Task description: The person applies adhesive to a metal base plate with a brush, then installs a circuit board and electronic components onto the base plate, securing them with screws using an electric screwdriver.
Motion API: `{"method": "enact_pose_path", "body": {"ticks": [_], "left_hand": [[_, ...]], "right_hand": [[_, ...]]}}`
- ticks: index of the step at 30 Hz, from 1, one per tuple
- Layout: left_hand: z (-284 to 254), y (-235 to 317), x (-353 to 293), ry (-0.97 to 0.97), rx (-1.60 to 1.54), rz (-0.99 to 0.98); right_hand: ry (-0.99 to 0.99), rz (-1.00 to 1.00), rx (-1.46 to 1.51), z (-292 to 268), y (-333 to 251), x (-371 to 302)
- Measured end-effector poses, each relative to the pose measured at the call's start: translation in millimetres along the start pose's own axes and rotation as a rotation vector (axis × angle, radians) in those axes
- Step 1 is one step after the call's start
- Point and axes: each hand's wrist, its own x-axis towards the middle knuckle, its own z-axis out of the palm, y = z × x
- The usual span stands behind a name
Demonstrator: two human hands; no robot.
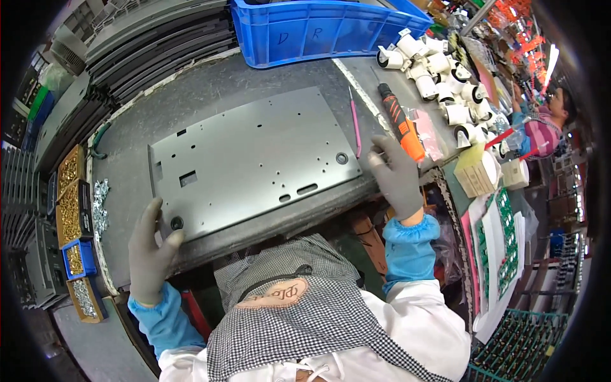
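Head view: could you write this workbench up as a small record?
Centre: grey holed metal panel, flat on the workbench
Left hand: gloved, open, by the panel's near left corner; contact unclear
Right hand: gloved, open, near the panel's right edge and the orange-and-black power driver
Also right: pink pen-like tool
Far side: blue bin, white casters
Left side: boxes of small metal parts
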Motion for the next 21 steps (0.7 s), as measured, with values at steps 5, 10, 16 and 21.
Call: {"method": "enact_pose_path", "body": {"ticks": [5,10,16,21], "left_hand": [[13,-7,28,0.055,0.478,0.154],[21,-30,15,0.336,0.238,-0.293],[32,-33,10,0.383,0.484,-0.228],[45,-49,28,0.321,0.262,-0.08]], "right_hand": [[-0.012,-0.056,-0.38,27,8,35],[-0.136,0.034,-0.55,51,12,65],[-0.265,0.079,-0.524,35,-2,61],[0.116,0.051,-0.226,-10,10,26]]}}
